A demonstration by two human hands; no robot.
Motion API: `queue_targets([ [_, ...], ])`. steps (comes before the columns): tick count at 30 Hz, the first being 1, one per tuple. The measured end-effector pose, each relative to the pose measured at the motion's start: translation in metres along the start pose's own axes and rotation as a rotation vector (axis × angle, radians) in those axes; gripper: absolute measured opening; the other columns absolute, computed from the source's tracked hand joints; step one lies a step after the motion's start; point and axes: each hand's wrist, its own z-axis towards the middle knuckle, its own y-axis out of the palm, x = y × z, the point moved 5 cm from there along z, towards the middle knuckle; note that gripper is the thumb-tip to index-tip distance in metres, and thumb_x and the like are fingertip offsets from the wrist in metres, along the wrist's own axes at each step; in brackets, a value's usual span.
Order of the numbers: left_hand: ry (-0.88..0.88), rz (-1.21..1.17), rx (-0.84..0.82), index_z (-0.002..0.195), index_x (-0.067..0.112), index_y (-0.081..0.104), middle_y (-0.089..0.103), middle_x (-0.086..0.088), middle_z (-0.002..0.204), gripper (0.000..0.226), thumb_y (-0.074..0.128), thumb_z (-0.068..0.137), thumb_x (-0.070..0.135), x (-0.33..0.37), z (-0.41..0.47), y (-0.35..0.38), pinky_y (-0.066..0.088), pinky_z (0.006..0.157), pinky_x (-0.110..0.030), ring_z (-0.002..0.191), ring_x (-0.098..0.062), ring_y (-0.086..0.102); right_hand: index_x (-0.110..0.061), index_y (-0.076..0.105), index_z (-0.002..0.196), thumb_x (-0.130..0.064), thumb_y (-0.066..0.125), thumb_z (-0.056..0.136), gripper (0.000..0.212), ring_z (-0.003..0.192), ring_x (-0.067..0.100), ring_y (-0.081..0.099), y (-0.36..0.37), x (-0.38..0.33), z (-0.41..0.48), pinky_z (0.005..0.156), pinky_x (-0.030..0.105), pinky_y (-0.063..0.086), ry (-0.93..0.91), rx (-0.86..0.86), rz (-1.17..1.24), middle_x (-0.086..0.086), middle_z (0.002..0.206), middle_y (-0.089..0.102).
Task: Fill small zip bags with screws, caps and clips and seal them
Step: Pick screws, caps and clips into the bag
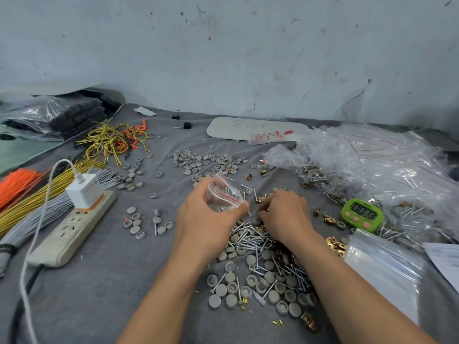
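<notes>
My left hand point(206, 217) holds a small clear zip bag point(223, 193) with a red seal line, its mouth facing right; several screws lie inside it. My right hand point(285, 214) is just to the right of the bag, fingers curled down over brass clips point(263, 198) on the cloth; what it pinches is hidden. Beneath both wrists lies a heap of silver screws point(250, 238) mixed with grey round caps point(270, 291). More grey caps point(203, 161) are scattered farther back.
A white power strip point(72, 229) with a charger and cable lies at the left, beside bundles of orange, yellow and grey ties point(32, 194). A green timer point(361, 214) and a pile of filled bags point(372, 165) sit at the right. Empty zip bags point(387, 264) lie at the near right.
</notes>
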Motion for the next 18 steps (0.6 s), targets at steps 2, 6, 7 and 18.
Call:
queue_targets([
  [2, 0.005, 0.001, -0.005, 0.092, 0.053, 0.060, 0.068, 0.036, 0.086, 0.036, 0.088, 0.070, 0.045, 0.000, 0.000, -0.001, 0.039, 0.066, -0.019, 0.083, 0.018, 0.060, -0.029, 0.080, 0.101, -0.038, 0.066, 0.094, 0.018, 0.116, 0.023, 0.060, 0.001, 0.000, 0.000, 0.098, 0.037, 0.043, 0.022, 0.004, -0.036, -0.002, 0.119, 0.071],
  [6, 0.022, -0.004, -0.008, 0.092, 0.051, 0.060, 0.069, 0.036, 0.085, 0.036, 0.088, 0.071, 0.042, 0.000, -0.001, -0.004, 0.040, 0.064, -0.018, 0.082, 0.017, 0.061, -0.024, 0.078, 0.105, -0.030, 0.067, 0.093, 0.017, 0.107, 0.023, 0.062, 0.000, -0.002, -0.001, 0.092, 0.036, 0.043, 0.081, 0.026, -0.080, 0.000, 0.111, 0.071],
  [7, 0.020, -0.003, -0.009, 0.092, 0.050, 0.060, 0.069, 0.035, 0.085, 0.036, 0.088, 0.071, 0.042, 0.000, -0.001, -0.004, 0.040, 0.064, -0.019, 0.082, 0.017, 0.061, -0.023, 0.078, 0.103, -0.027, 0.067, 0.093, 0.015, 0.103, 0.024, 0.062, -0.001, -0.002, -0.002, 0.089, 0.036, 0.042, 0.098, 0.034, -0.078, 0.000, 0.109, 0.071],
  [18, 0.031, 0.053, -0.057, 0.093, 0.048, 0.058, 0.062, 0.043, 0.089, 0.036, 0.085, 0.070, 0.045, 0.007, -0.004, 0.000, 0.040, 0.058, -0.001, 0.078, 0.023, 0.056, -0.031, 0.073, 0.073, -0.032, 0.065, 0.097, 0.026, 0.052, -0.002, 0.055, -0.057, -0.005, -0.026, 0.047, 0.013, 0.038, -0.023, 0.183, 0.766, -0.018, 0.062, 0.067],
])
